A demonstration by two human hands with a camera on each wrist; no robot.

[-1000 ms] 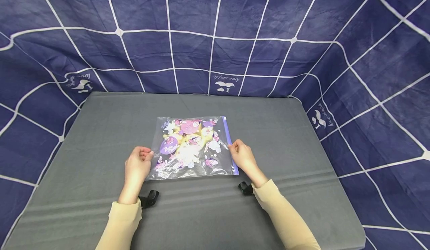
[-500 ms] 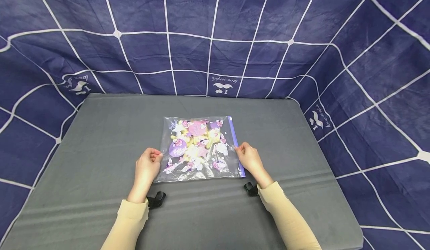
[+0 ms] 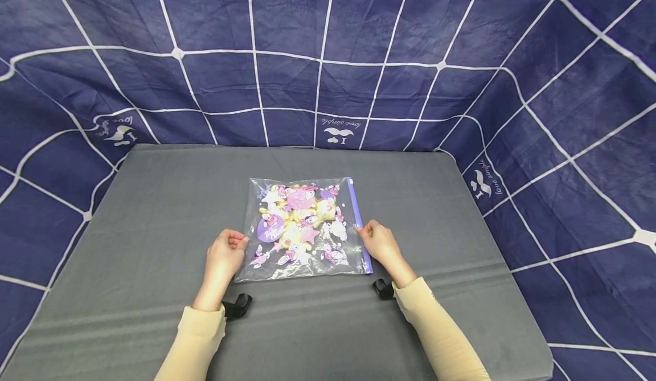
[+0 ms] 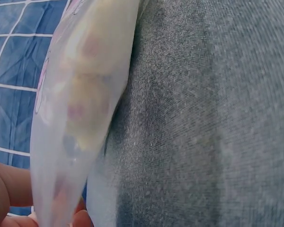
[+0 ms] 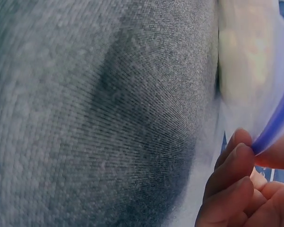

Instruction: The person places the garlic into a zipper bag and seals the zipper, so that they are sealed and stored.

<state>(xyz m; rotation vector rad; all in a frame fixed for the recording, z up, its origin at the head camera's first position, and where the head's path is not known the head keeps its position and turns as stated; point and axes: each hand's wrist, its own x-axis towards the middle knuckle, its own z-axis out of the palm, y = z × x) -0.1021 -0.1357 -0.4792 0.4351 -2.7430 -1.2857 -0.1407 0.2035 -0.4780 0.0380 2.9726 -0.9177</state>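
Observation:
A clear zip bag point(image 3: 302, 227) printed with pink, purple and white cartoon figures lies near the middle of the grey surface. Yellowish soft-looking things point(image 3: 326, 207) show through its plastic. My left hand point(image 3: 225, 254) pinches the bag's left edge between thumb and fingers. On the other side, my right hand point(image 3: 380, 244) pinches the purple slider strip point(image 3: 355, 201) along the right edge. In the right wrist view, thumb and fingertips meet on the purple strip point(image 5: 277, 116). The left wrist view shows the bag point(image 4: 80, 94) bulging from its contents, just over the grey cloth.
The grey padded surface point(image 3: 174, 199) extends around the bag on all sides. A dark blue curtain point(image 3: 287, 79) with white grid lines hangs behind it and along both sides. Black straps point(image 3: 238, 306) sit at the wrists.
The bag and both hands shifted slightly right in the head view, then stayed nearly still; the curtain and surface shifted a little left and down. Both hands keep their grip on the bag's edges.

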